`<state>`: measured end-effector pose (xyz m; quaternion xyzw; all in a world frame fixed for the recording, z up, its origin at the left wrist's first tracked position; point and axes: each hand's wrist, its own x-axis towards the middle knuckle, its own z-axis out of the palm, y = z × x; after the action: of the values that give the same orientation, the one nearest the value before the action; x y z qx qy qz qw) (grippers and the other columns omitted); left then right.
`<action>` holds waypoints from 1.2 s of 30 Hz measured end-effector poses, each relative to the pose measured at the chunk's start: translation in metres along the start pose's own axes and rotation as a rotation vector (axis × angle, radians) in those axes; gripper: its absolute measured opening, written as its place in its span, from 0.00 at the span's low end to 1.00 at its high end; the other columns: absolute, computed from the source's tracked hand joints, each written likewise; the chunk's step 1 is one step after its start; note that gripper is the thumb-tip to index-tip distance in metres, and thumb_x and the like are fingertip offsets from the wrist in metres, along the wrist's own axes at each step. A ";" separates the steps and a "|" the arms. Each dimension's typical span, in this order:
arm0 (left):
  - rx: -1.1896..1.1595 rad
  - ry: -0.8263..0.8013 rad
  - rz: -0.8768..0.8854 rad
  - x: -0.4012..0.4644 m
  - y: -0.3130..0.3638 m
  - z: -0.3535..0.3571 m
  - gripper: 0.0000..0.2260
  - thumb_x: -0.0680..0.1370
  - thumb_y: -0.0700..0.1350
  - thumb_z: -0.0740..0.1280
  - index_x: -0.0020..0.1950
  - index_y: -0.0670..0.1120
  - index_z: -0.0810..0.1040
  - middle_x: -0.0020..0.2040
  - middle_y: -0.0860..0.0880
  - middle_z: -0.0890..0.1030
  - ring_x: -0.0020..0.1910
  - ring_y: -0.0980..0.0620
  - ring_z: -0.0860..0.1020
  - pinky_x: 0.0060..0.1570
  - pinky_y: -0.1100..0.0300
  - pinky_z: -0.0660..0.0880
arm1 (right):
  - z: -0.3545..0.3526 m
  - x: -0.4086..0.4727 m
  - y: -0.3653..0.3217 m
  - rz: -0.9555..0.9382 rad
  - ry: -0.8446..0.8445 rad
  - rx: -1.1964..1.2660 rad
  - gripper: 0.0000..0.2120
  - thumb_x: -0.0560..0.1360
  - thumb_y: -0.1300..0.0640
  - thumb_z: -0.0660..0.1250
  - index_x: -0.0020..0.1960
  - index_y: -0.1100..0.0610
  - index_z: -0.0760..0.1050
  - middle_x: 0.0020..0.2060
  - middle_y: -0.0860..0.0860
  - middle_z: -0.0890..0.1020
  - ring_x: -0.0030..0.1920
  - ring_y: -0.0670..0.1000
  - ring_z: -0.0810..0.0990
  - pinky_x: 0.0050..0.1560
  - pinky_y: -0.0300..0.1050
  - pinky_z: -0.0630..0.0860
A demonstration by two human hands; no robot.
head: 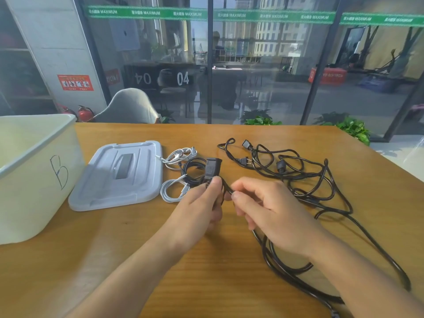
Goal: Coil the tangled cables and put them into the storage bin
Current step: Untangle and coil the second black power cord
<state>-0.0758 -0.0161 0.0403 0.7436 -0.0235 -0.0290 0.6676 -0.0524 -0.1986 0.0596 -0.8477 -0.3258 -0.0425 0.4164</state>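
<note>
Glass wall with green banner strip behind, wooden table (128, 235) in front. At the table's left edge stands a cream plastic storage bin (34, 180), lid off, "B" handwritten on its side. Just right of it a pale grey plastic lid (119, 177) lies flat, grey handle inset in its middle. Right of the lid, toward the table's centre, 3 small coiled cables: a white thin cable coil (181, 155) farthest back, a black thin cable coil (192, 168) in front of it, touching or overlapping, and another white cable coil (172, 189) nearest the front, beside the lid's right edge.

Left hand (199, 207) is curled round the neck of a black rectangular power connector (212, 167), thumb pressed just below the plug body, plug pointing away from the person. Right hand (268, 210) pinches the black power cord (282, 265) between thumb and forefinger, very close to the left hand; other fingers loosely curled. Cord runs under the right wrist and off the table's front edge.

Right half of the table holds a tangled pile of black power cables (305, 177), loose loops spreading toward the right edge, with 3 plug ends visible at the back. Whether the held cord joins this tangle is unclear.
</note>
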 end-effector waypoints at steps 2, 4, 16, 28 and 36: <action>-0.026 -0.017 0.018 -0.002 0.002 0.004 0.22 0.85 0.62 0.54 0.43 0.45 0.68 0.37 0.44 0.58 0.32 0.50 0.57 0.33 0.57 0.54 | 0.002 0.000 -0.001 0.003 -0.007 -0.027 0.12 0.84 0.50 0.61 0.44 0.47 0.79 0.33 0.48 0.81 0.32 0.49 0.79 0.36 0.52 0.78; -0.011 -0.006 0.050 -0.002 0.002 0.009 0.22 0.85 0.62 0.55 0.41 0.46 0.66 0.35 0.46 0.60 0.31 0.51 0.58 0.31 0.62 0.57 | 0.005 0.000 0.000 -0.026 0.003 -0.113 0.14 0.84 0.49 0.61 0.41 0.47 0.78 0.31 0.48 0.80 0.32 0.50 0.78 0.35 0.54 0.75; -0.046 0.202 0.279 0.008 0.001 0.009 0.24 0.87 0.53 0.56 0.34 0.42 0.68 0.31 0.44 0.68 0.31 0.50 0.67 0.31 0.60 0.67 | 0.040 -0.008 0.013 -0.128 -0.090 -0.129 0.27 0.86 0.41 0.52 0.37 0.51 0.80 0.23 0.43 0.75 0.28 0.47 0.77 0.32 0.38 0.67; -0.450 -0.064 0.189 -0.006 0.018 -0.008 0.20 0.86 0.57 0.56 0.38 0.49 0.70 0.27 0.52 0.59 0.23 0.54 0.56 0.25 0.61 0.60 | 0.000 0.022 0.094 -0.194 -0.176 -0.459 0.37 0.79 0.24 0.38 0.37 0.50 0.72 0.29 0.47 0.75 0.31 0.46 0.73 0.36 0.39 0.62; -0.166 -0.098 0.065 -0.008 0.018 -0.004 0.20 0.87 0.53 0.55 0.41 0.42 0.67 0.28 0.49 0.59 0.27 0.49 0.53 0.30 0.53 0.51 | -0.029 0.036 0.140 -0.143 -0.062 -0.610 0.35 0.79 0.24 0.41 0.41 0.48 0.75 0.34 0.43 0.77 0.38 0.43 0.76 0.38 0.42 0.67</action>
<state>-0.0832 -0.0139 0.0589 0.6824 -0.0778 -0.0456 0.7254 0.0638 -0.2631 -0.0047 -0.9095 -0.3692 -0.1416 0.1286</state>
